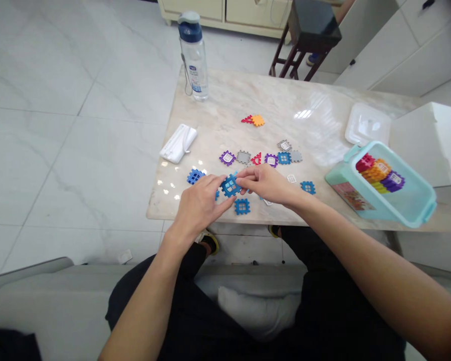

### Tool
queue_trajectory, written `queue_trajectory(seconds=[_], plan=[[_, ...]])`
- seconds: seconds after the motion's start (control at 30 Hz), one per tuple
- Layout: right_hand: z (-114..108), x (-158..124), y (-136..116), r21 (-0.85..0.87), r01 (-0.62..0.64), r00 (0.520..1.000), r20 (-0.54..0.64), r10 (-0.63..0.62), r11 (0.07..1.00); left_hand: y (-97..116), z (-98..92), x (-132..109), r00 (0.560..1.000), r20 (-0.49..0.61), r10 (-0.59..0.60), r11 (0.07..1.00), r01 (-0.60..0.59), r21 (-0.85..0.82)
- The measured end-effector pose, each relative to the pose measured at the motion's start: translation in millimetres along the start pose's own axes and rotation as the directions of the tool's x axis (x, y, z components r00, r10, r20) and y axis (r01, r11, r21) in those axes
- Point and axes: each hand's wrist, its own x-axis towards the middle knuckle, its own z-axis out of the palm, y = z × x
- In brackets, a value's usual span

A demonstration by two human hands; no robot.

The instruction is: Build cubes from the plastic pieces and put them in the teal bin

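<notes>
A blue square building tile [230,185] with a window pattern and notched edges is held between my two hands, above the near part of the table. My left hand [202,196] grips its left side with thumb and fingers. From the right, my right hand [261,182] pinches the tile's edge. Flat on the table below lies another blue window tile [242,206], and a darker blue tile [195,176] is just beyond my left hand. Farther right is one more blue tile [307,187]. Parts of some pieces are hidden under my hands.
Purple tiles [227,158], grey tiles [243,157] and red pieces [256,159] form a loose row beyond my hands. An orange tile [258,120] lies farther back. A turquoise bin [383,185] with tiles stands right, near its lid [368,124]. A water bottle [195,60] and white pouch [178,143] are left.
</notes>
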Motion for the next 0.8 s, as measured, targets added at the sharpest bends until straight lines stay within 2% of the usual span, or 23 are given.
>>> queue_trajectory(seconds=[0.13,0.23,0.33,0.4,0.5,0.57,0.6,0.7,0.8], plan=[[5.5,8.3,-0.5,-0.035,0.017,1.0,0.001,-0.017,0.999,-20.5,-10.9,-5.0,0.999,0.036,-0.04,0.999,0.038,0.035],[7.5,12.2,0.3,-0.05,0.051,0.999,-0.009,-0.052,0.997,-29.9,-17.8,-5.9,0.995,0.096,0.036,0.999,-0.038,0.011],[11.7,13.7,1.7,-0.05,0.108,0.994,0.042,-0.105,0.993,-31.0,-19.0,-5.1,0.981,0.135,0.138,0.987,-0.125,-0.097],[15.6,14.7,2.7,-0.026,0.108,0.993,0.051,-0.107,0.994,-29.5,-17.2,-4.2,0.982,0.121,0.142,0.978,-0.119,-0.173],[21.2,17.1,2.3,0.072,0.038,0.996,-0.089,-0.032,0.997,-27.7,-13.2,-2.0,0.999,0.032,-0.007,0.955,0.016,-0.296],[24.4,18.3,0.1,0.144,0.009,0.981,-0.192,0.019,0.99,-26.2,-10.6,0.1,0.983,-0.007,-0.185,0.893,0.165,-0.419],[26.0,18.6,-1.3,0.166,0.008,0.975,-0.221,0.029,0.986,-24.9,-9.4,1.2,0.964,0.007,-0.266,0.842,0.236,-0.484],[31.0,17.6,-5.4,0.172,0.039,0.979,-0.205,-0.003,0.984,-18.7,-7.2,4.4,0.92,0.099,-0.38,0.707,0.358,-0.609],[34.8,15.3,-7.9,0.137,0.093,0.99,-0.12,-0.076,0.986,-12.8,-7.8,6.1,0.916,0.092,-0.39,0.685,0.355,-0.636]])
